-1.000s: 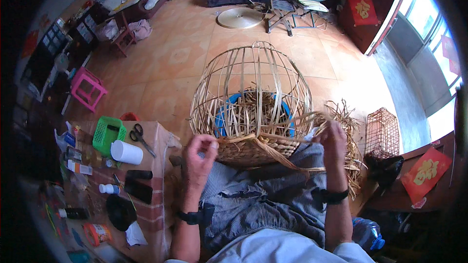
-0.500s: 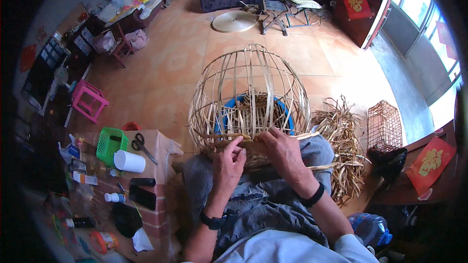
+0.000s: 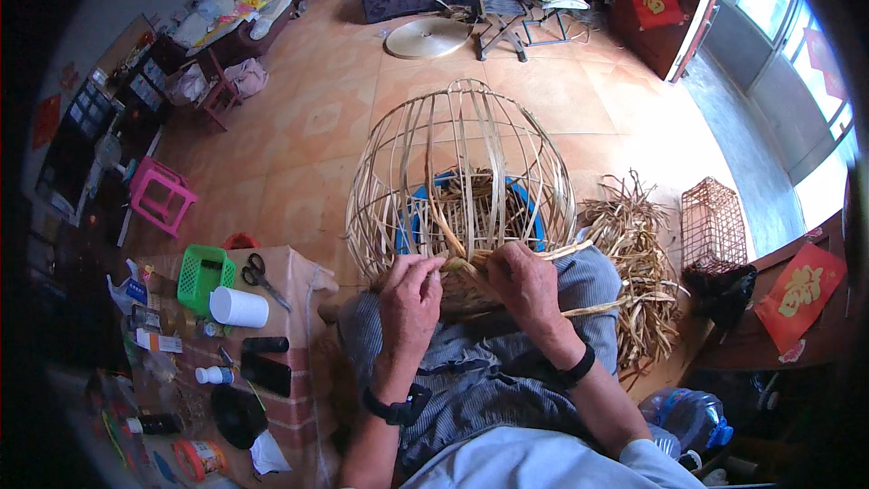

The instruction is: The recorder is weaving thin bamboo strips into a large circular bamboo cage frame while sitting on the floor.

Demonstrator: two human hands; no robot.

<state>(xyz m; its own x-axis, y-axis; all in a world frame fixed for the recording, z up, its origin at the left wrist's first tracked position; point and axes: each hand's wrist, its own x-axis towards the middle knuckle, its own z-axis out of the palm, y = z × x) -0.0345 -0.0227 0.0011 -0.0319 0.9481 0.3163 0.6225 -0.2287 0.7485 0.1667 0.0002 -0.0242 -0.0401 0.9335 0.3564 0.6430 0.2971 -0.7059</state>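
Observation:
Resting against my lap is a large round basket frame (image 3: 463, 145) of thin pale ribs and hoops. My left hand (image 3: 412, 299) is closed at its near edge, thumb and fingers pinching a dried plant strip. Beside it, my right hand (image 3: 523, 285) grips the same twisted strips (image 3: 463, 270), fingers curled down. One brownish strip (image 3: 442, 222) stands up from between the hands and leans over the ribs. Loose strip ends stick out to the right past my right hand. The fingertips are partly hidden behind the knuckles.
Through the ribs shows a blue rim (image 3: 536, 208) with dry strips inside. A pile of dried strips (image 3: 638, 299) lies to the right, beside a wire cage (image 3: 712, 222). At left, a low table (image 3: 299, 344) bears scissors (image 3: 258, 273), a green basket (image 3: 201, 279) and a white cup (image 3: 238, 307).
A strip that lay along the near edge now stands up across the ribs. My left hand has shifted slightly left and up, and the view has tilted a little.

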